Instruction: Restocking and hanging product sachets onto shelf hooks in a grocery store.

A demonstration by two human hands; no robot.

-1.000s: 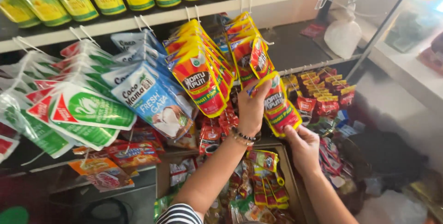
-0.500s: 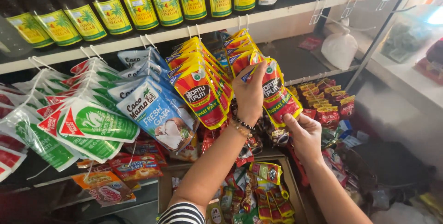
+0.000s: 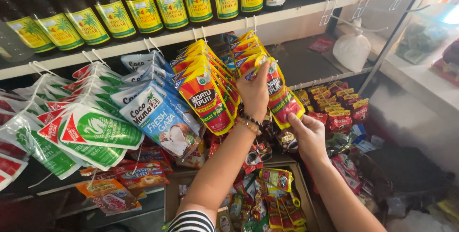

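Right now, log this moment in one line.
left hand: grip on pouch top at hook | right hand: holds bottom of red-yellow pouch | carton below

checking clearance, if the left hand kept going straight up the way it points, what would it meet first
Probably the wire hook under the shelf edge; the left hand already grips the top of the red-and-yellow pouch just below. Depth is unclear.

Left hand (image 3: 254, 93) raised against the hanging red-and-yellow sauce pouch (image 3: 282, 99), fingers (image 3: 260, 67) pinching its top near the hook under the shelf edge (image 3: 287, 17). Right hand (image 3: 308, 134) just below the pouch, gripping its lower end. Left of the pouch, a bunch of like pouches (image 3: 205, 88), then blue-and-white pouches (image 3: 160, 117) and green ones (image 3: 95, 131). Above the pouch, a row of dark bottles (image 3: 167, 2). Below the pouch, an open box of sachets (image 3: 267, 201).
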